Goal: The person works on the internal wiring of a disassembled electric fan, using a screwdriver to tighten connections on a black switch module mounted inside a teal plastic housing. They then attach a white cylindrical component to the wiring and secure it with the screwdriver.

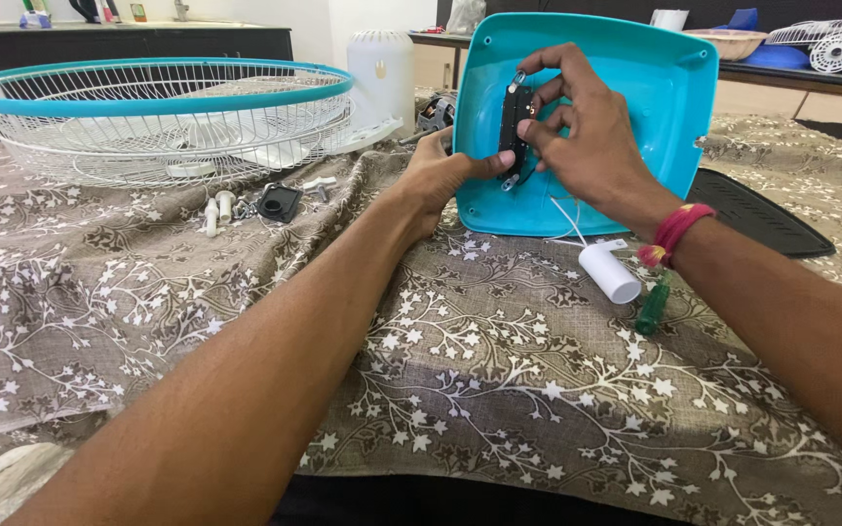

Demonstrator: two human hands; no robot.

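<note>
Both hands meet at the upper middle of the frame, inside a turquoise plastic base (pixel 635 107) that stands tilted up on its edge on the cloth-covered table (pixel 499 390). The left hand (pixel 436 180) grips the base's near left rim, its thumb stretched across to press the lower end of a narrow black switch block (pixel 513 127) that sits upright against the inner face. The right hand (pixel 587 136) curls over that block from the right, fingertips pinched closed on its top and middle. A thin white wire runs down from the block to a small white cylinder (pixel 608 273) lying on the cloth just below the base, right beside a green screwdriver handle (pixel 653 307) near the right wrist, which wears a red thread band (pixel 674 234).

At the upper left of the frame lies a wire fan guard (pixel 148 117) with a turquoise ring. Just below it, on the cloth, sit a few small white pieces (pixel 216 209) and a small black part (pixel 278 202). A flat black panel (pixel 762 214) lies to the right of the base.
</note>
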